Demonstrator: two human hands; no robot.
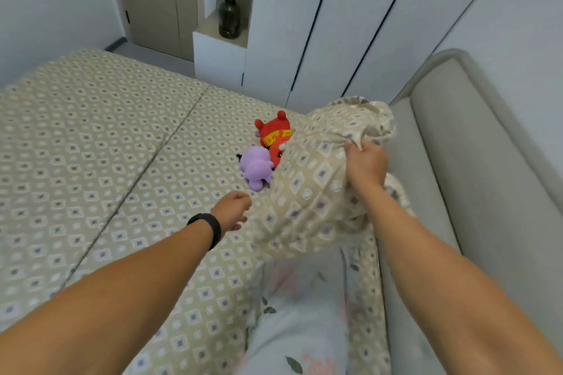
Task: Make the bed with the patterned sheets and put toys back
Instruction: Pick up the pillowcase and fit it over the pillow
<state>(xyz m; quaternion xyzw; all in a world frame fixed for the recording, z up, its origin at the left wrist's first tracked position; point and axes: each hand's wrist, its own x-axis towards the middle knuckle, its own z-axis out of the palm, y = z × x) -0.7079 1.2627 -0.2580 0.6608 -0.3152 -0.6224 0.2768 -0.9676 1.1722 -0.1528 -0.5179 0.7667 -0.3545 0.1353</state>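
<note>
— Centre right of the frame: the right hand (365,163) clutches a bunched patterned pillow (313,186) near the headboard (463,143); the left hand (233,211), loosely curled, holds nothing.

— And the toys?

— The red toy (274,134) and purple toy (256,166) lie touching the pillow. Best to lower it flat, clear of them; the patterned sheet (91,146) stretches open to the left.

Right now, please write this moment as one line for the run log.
right hand: grips pillow | left hand: loosely curled, holds nothing | purple toy, red toy: on bed beside pillow
</note>
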